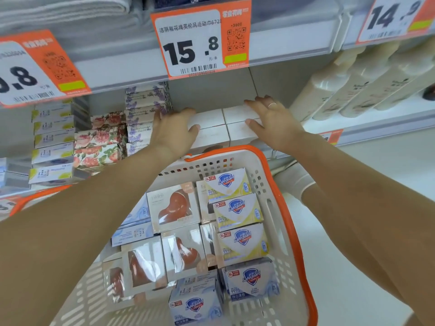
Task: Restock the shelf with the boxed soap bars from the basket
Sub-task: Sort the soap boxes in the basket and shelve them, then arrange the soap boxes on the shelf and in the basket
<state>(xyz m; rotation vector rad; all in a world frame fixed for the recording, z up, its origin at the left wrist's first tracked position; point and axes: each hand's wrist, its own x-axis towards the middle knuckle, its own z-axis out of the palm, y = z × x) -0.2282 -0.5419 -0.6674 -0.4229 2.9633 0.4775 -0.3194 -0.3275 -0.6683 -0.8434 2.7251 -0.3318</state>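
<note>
Both hands on white soap boxes (pixel 223 124) on shelf (pixel 367 118).
Left hand (pixel 174 131) and right hand (pixel 273 121), fingers straight, press the block's sides; basket (pixel 277 208) below.

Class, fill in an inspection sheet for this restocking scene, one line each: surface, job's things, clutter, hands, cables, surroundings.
Surface: shelf, white.
Job's things: white boxes grouped on the shelf; basket below holds Safeguard boxes and heart-window boxes.
Clutter: nothing seen.
Hands: left hand flat against the group's left side; right hand flat on its right, wearing a ring.
Cables: nothing seen.
Surroundings: floral boxes, cream bottles, price tag.
</note>
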